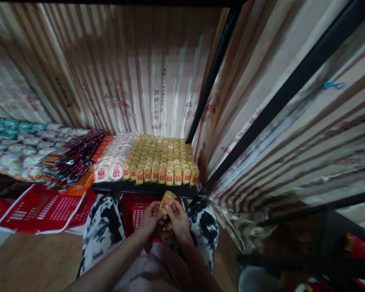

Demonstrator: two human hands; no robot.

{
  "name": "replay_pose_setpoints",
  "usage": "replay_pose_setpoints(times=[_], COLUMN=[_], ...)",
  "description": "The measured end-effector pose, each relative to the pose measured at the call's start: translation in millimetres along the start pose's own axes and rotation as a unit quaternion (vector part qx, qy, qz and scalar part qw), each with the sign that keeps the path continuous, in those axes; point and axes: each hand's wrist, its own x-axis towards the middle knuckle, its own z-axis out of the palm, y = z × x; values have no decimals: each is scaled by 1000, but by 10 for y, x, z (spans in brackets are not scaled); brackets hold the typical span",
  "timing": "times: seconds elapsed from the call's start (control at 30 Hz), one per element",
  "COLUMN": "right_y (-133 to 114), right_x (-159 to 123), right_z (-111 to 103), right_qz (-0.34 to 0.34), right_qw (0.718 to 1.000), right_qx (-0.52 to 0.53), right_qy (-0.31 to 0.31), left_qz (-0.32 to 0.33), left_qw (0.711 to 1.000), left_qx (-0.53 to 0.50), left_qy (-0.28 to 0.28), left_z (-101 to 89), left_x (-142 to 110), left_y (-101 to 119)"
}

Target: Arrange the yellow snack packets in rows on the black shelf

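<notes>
A small yellow packaged snack cake in clear wrapping with a red label is held up between both hands over my lap. My left hand grips its left side, fingers closed. My right hand pinches it from the right, with the thumb on its front. Just beyond, rows of similar yellow packaged cakes stand upright on a black shelf. Under the hands, between my knees, is a red plastic basket; wrapped pieces show dimly inside it, partly hidden by my hands.
White round packages stand left of the yellow rows, then orange packets, dark shiny packets and green-white packages. More red baskets sit below left. Black frame bars and pleated curtains close in behind and right.
</notes>
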Motion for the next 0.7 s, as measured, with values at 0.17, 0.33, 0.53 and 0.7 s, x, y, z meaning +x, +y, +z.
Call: replay_pose_setpoints(times=[0.17,0.33,0.53,0.7], right_y=[40,-56,-42,119], right_x=[99,275,405,422], right_z=[-180,-365,-434,-421], right_qz=[-69,-136,-186,-252], right_qw=[980,938,896,859], right_qx=[-170,-296,-362,-404], right_qy=[73,120,175,186], left_qz=[63,160,115,83], left_qw=[979,940,943,957], left_qx=[189,301,310,271], left_qy=[48,9,33,58], left_z=[176,347,621,850], left_x=[200,483,775,935], left_y=[45,174,160,114])
